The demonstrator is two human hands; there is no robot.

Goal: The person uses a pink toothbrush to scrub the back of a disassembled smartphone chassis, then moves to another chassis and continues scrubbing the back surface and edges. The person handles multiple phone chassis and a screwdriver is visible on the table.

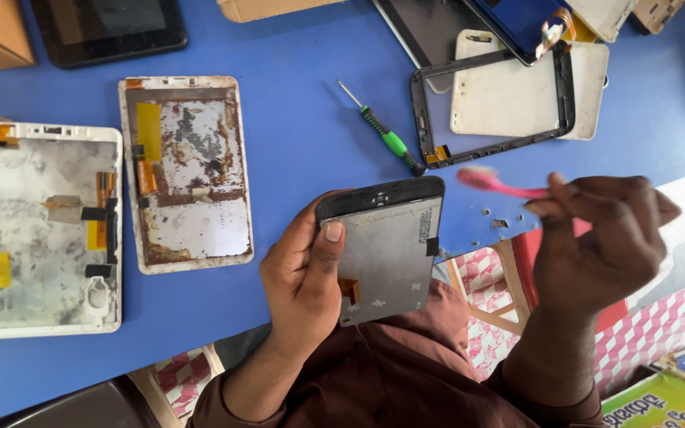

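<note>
Left hand: fingers and thumb clamped around the screen panel, thumb lying across its grey back.
Screen panel: held upright in front of the person's chest, just at the near edge of the blue table; black band at the top, a small orange flex near the thumb.
Right hand: fingertips pinched together on the handle of the pink toothbrush.
Pink toothbrush: blurred, its head pointing left, just above the panel's top right corner; whether it touches, I cannot tell.
Green screwdriver: lies on the table beyond the panel, tip pointing up-left.
Black frame: empty bezel lying over a white back cover, to the right of the screwdriver.
2 opened tablet backs: side by side at the left, worn metal with yellow and orange tape.
Dark tablet: at the far left edge of the table.
</note>
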